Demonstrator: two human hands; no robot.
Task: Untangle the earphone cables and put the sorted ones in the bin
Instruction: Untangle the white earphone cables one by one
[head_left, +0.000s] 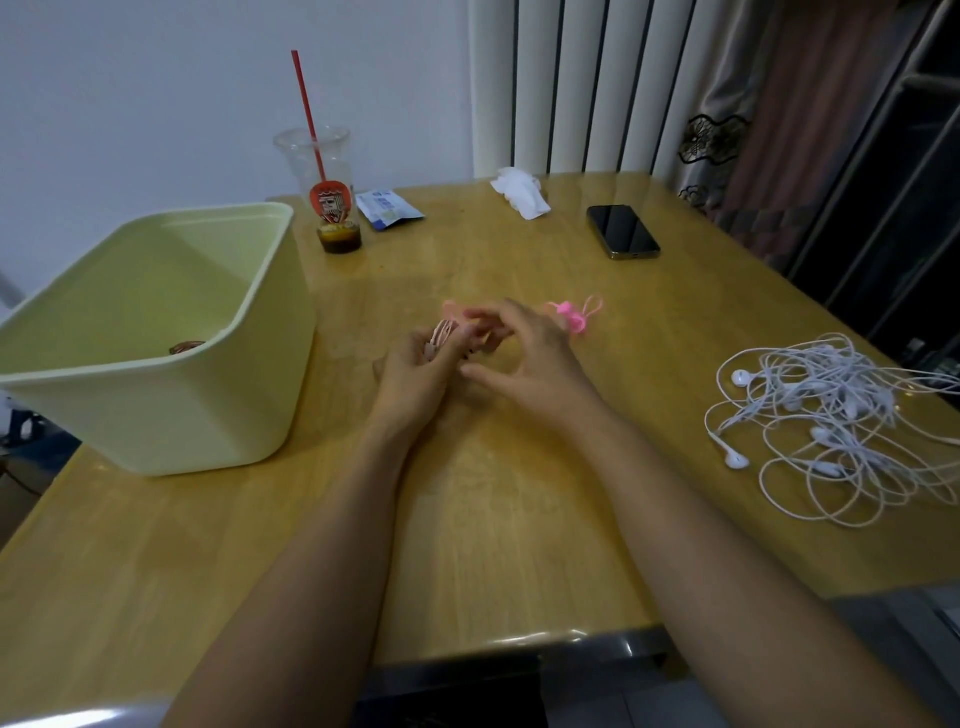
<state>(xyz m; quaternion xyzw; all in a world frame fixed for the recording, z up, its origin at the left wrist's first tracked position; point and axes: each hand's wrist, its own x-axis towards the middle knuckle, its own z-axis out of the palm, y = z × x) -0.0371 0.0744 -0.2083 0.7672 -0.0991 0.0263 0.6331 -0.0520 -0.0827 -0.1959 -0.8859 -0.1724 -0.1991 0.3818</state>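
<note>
Head view: we see pink earphone cable wound in small coil, gripped by fingers of our left hand. Our right hand just beside, fingertips at coil; pinching or only touching, we cannot tell. Pink bundle just beyond right hand. White earphone tangle well right of right hand on desk. Bin left of left hand.

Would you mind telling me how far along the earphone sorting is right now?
Done: one dark coiled bundle already lies in the bin. In hand: the left hand grips a wound pink cable, the right hand close against it, its grip too blurred to read. Left: a brighter pink cable on the table beyond the hands, and the white tangle to the right, still knotted.
</note>
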